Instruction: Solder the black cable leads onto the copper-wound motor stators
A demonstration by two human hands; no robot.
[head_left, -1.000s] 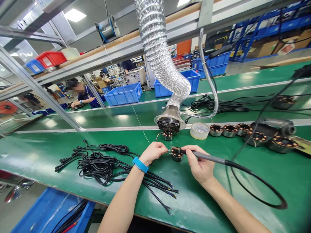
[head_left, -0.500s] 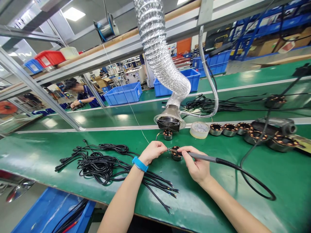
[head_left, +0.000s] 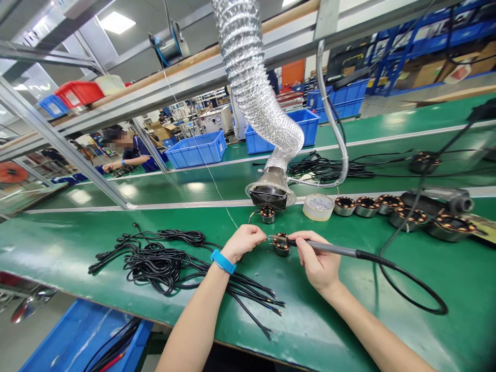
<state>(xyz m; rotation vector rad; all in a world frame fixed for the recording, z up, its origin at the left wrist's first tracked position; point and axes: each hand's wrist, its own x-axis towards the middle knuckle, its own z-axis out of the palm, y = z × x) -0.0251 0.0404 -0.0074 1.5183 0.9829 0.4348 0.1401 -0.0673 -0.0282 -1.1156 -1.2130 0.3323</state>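
My left hand (head_left: 245, 243), with a blue band on its wrist, is closed in a pinch on a thin solder wire (head_left: 219, 194) that runs down from a spool (head_left: 172, 49) overhead. My right hand (head_left: 320, 264) grips a soldering iron (head_left: 331, 248) like a pen, its tip pointing left towards my left fingertips. Between the two hands a small motor stator (head_left: 282, 249) with copper windings sits on the green bench, partly behind the iron. Fine wire ends show by the left fingertips; whether the tip touches them is too small to tell.
Bundled black cables (head_left: 166, 263) lie to the left. Under a fume duct (head_left: 271, 178) stands another stator (head_left: 267, 215). A round tub (head_left: 318, 206) and several stators (head_left: 367, 207) line the back right. Blue bins (head_left: 197, 150) and a co-worker (head_left: 129, 147) are beyond.
My right hand and the soldering iron have shifted slightly right, away from my left fingertips. My left hand stays nearly still. Cables and a stator on the far surface have slid left.
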